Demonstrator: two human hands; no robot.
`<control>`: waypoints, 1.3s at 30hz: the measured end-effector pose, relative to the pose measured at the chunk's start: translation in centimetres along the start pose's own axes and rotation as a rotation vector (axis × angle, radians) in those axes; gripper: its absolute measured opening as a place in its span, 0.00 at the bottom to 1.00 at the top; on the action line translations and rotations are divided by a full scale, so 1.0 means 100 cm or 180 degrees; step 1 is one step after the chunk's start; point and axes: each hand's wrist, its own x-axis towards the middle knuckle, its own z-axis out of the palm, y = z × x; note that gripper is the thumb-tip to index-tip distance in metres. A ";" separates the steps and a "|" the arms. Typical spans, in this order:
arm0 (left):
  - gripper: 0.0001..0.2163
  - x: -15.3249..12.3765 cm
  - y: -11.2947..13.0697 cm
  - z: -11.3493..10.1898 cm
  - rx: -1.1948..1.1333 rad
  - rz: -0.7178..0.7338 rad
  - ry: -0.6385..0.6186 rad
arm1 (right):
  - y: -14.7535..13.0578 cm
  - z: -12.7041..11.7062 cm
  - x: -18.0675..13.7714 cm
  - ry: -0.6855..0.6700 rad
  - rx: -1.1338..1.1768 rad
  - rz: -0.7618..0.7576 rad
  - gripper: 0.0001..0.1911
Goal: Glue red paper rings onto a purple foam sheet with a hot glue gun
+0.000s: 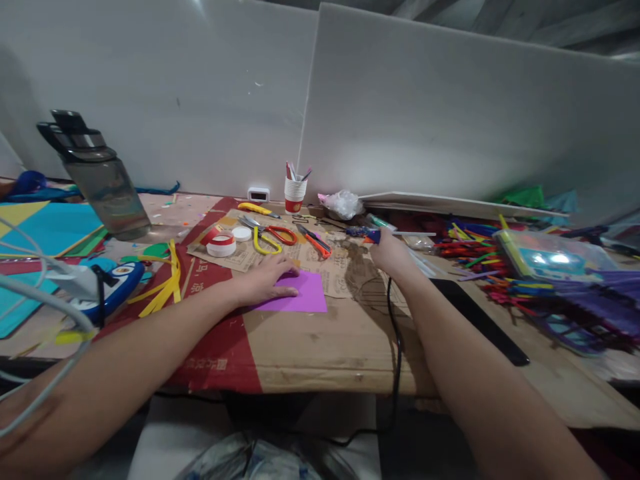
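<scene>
- Head view, hands: two bare forearms reach over a cardboard sheet (320, 340) that covers the desk. The left hand (265, 279) lies flat, fingers spread, on the left edge of one purple paper square (300, 293). The right hand (390, 253) is curled around a small dark blue object (373, 235); what that object is cannot be made out.
- Head view, tools beyond the hands: two pairs of scissors, one yellow-handled (265, 241) and one red-handled (281, 233); one orange utility knife (316, 241); one yellow utility knife (255, 209).
- Head view, small items: one red-and-white tape roll (221, 244), one white lid (241, 233) just beside it, one paper cup (295, 192) holding pens, too small to count, and one crumpled plastic bag (343, 203).
- Head view, left side: one dark water bottle (103, 180); loose yellow paper strips (165, 283); coloured paper sheets (45, 230), cut off by the frame edge.
- Head view, right side: a heap of coloured sticks (470, 257), too tangled to count; one black flat bar (477, 320); one black cable (397, 347) that runs over the desk edge.
</scene>
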 end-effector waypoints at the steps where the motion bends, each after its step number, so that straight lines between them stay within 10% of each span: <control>1: 0.22 0.000 0.000 0.000 0.0000 -0.0013 0.0003 | 0.000 -0.002 -0.001 0.0060 -0.0015 0.0015 0.33; 28: 0.19 0.001 0.001 -0.005 -0.0019 0.0213 0.0061 | 0.004 0.007 -0.024 -0.0651 -0.0949 0.0041 0.28; 39: 0.06 -0.001 0.004 -0.009 -0.0331 -0.0020 0.0821 | 0.006 -0.003 -0.028 0.0145 -0.0882 -0.0560 0.27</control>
